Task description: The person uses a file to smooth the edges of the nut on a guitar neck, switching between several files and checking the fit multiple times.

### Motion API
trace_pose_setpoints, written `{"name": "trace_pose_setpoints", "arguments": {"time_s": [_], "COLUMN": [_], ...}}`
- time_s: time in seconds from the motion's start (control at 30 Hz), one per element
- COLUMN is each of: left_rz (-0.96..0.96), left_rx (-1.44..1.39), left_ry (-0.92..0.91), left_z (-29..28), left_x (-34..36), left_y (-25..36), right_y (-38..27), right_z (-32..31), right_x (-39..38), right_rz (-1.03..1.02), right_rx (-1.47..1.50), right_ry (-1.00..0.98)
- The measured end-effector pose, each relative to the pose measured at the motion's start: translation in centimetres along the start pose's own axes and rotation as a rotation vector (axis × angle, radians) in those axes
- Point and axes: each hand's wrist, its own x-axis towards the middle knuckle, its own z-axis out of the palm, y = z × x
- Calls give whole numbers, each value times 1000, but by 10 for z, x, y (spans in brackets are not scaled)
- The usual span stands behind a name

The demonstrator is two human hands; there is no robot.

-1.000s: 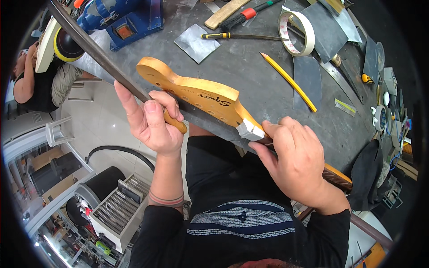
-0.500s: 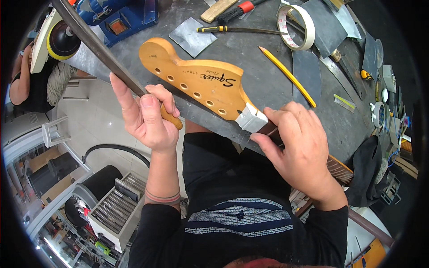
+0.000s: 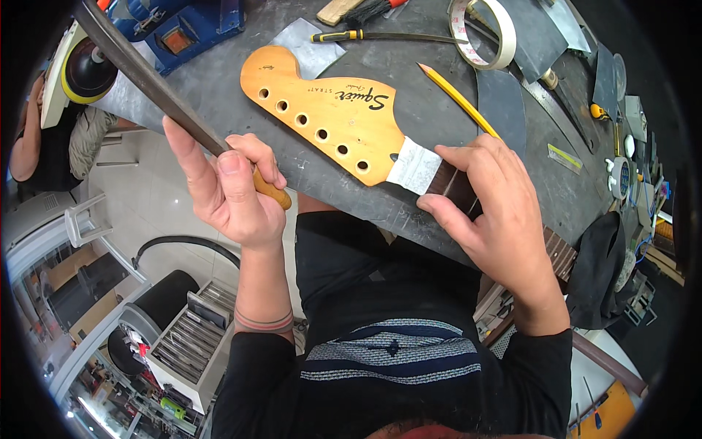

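Observation:
In my left hand [image 3: 235, 183] is a long dark metal file [image 3: 150, 77] with a wooden handle [image 3: 272, 192]. Its blade slants up and away to the far left, and my index finger stretches along it. My right hand [image 3: 497, 194] grips a guitar neck [image 3: 447, 178], thumb and fingers on opposite edges of the dark fretboard. Beyond the hand lies the amber headstock [image 3: 329, 113], its face and row of tuner holes turned up. Pale tape [image 3: 414, 167] wraps the neck between headstock and fingers. The file is apart from the neck.
On the grey bench [image 3: 409, 66] lie a yellow pencil [image 3: 461, 101], a masking tape roll [image 3: 506, 36], a yellow-black handled tool [image 3: 338, 36] and a metal ruler [image 3: 552, 117]. A blue vise [image 3: 208, 25] stands far left. Another person [image 3: 58, 139] sits beyond it.
The neck has rolled so the headstock's face and the tape's top turn more upward. My left hand and the file have shifted slightly left and up.

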Motion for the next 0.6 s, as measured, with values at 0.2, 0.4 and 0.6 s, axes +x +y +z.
{"name": "trace_pose_setpoints", "arguments": {"time_s": [0.2, 0.4, 0.6], "left_rz": [-9, 6, 18], "left_rx": [-7, 14, 15], "left_ry": [-41, -72, -64], "left_z": [-1, -5, -4], "left_x": [0, 1, 0], "left_y": [0, 0, -1], "right_y": [2, -2, -1], "right_z": [-1, -5, -8], "right_x": [2, 8, 9], "right_rz": [24, 17, 19], "right_rx": [38, 57, 66], "right_ry": [-14, -34, -63]}}
